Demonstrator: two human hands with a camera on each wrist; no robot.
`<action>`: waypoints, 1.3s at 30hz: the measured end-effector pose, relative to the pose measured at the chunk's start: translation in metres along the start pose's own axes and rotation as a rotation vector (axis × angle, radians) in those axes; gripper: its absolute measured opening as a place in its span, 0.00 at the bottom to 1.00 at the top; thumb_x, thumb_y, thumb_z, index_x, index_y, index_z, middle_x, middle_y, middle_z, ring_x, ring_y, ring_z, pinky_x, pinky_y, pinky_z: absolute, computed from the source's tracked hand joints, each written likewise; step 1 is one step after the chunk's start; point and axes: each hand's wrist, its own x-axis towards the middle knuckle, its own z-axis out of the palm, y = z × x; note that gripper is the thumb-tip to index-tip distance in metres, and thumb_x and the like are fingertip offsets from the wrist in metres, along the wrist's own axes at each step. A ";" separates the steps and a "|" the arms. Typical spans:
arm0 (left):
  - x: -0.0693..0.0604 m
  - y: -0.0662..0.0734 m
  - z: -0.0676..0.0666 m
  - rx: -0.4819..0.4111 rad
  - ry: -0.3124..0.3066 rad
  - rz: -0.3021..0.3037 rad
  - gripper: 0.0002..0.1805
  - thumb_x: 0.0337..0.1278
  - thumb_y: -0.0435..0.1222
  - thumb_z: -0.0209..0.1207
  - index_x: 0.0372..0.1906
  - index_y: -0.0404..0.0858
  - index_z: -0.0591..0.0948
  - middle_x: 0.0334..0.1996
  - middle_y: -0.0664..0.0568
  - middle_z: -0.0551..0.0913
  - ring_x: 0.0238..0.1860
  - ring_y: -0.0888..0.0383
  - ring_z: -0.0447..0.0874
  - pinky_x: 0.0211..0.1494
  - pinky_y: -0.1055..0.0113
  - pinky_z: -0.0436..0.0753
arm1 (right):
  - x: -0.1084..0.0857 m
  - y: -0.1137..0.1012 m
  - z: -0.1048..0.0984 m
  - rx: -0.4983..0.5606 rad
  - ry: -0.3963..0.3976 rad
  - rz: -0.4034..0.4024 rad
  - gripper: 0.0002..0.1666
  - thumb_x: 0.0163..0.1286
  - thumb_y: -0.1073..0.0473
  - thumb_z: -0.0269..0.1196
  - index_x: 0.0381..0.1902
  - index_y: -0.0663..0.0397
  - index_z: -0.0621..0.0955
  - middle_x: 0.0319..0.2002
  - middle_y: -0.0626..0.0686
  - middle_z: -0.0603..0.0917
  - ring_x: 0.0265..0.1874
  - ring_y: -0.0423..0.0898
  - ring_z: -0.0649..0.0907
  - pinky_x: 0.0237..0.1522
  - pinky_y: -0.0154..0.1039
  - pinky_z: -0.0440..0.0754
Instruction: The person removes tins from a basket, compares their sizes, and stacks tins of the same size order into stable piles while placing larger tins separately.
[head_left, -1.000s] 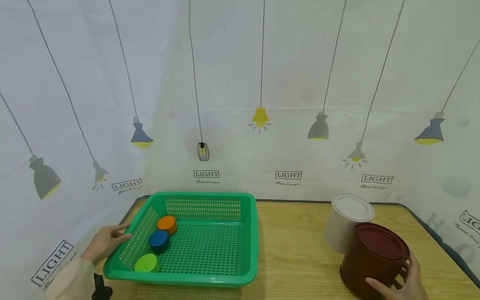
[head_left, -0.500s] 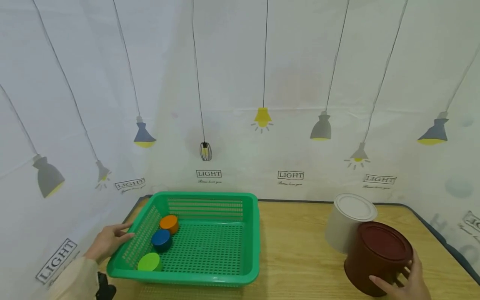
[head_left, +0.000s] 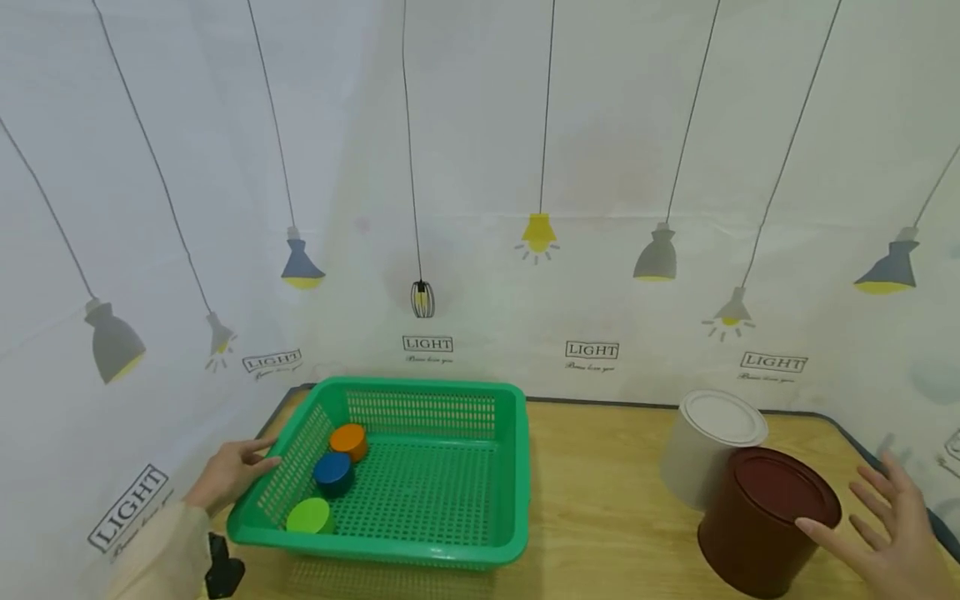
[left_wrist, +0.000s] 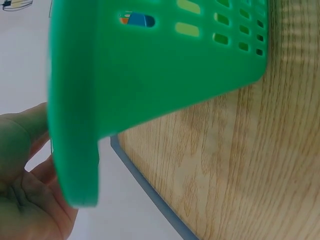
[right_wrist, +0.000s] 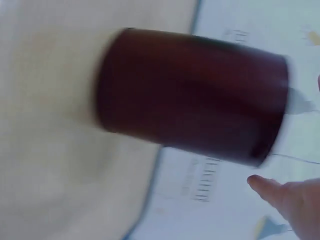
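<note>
On the left of the head view a green basket [head_left: 420, 546] holds an orange disc [head_left: 349, 441], a blue disc [head_left: 333, 473] and a lime green disc [head_left: 310, 517] along its left side. My left hand [head_left: 231, 475] holds the basket's left rim, thumb and fingers at the edge; the left wrist view shows the hand [left_wrist: 30, 185] behind the rim [left_wrist: 75, 110]. At the right, my right hand [head_left: 896, 533] is spread beside a dark red canister [head_left: 765, 525]. A gap separates the hand [right_wrist: 295, 200] from the canister [right_wrist: 192, 95] in the right wrist view.
A white canister [head_left: 701, 458] stands just behind and left of the dark red one. The wooden table [head_left: 600, 500] ends at a wall covering [head_left: 480, 167] printed with hanging lamps.
My right hand has let go of the dark red canister and moved away to the right, its fingers spreading. The left hand stays at the basket rim. The head view has shifted slightly.
</note>
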 end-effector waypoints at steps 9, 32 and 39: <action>-0.002 0.003 0.001 0.016 0.001 0.006 0.31 0.58 0.39 0.54 0.59 0.22 0.61 0.42 0.27 0.74 0.30 0.52 0.79 0.32 0.59 0.78 | -0.009 -0.111 0.000 0.048 -0.004 -0.328 0.40 0.56 0.73 0.60 0.65 0.51 0.59 0.52 0.38 0.67 0.48 0.23 0.66 0.41 0.13 0.64; -0.004 0.005 0.001 0.005 -0.018 -0.010 0.33 0.57 0.40 0.55 0.59 0.21 0.61 0.42 0.27 0.75 0.29 0.54 0.79 0.33 0.60 0.78 | 0.030 -0.248 0.151 0.438 -0.630 -0.372 0.18 0.60 0.65 0.60 0.48 0.66 0.74 0.42 0.60 0.78 0.38 0.46 0.80 0.40 0.36 0.77; -0.002 0.006 0.002 -0.011 -0.011 -0.003 0.31 0.58 0.38 0.54 0.59 0.21 0.61 0.40 0.30 0.76 0.29 0.54 0.79 0.32 0.60 0.79 | 0.036 -0.267 0.198 0.428 -0.754 -0.386 0.17 0.61 0.61 0.59 0.47 0.63 0.75 0.41 0.58 0.78 0.39 0.52 0.78 0.40 0.39 0.77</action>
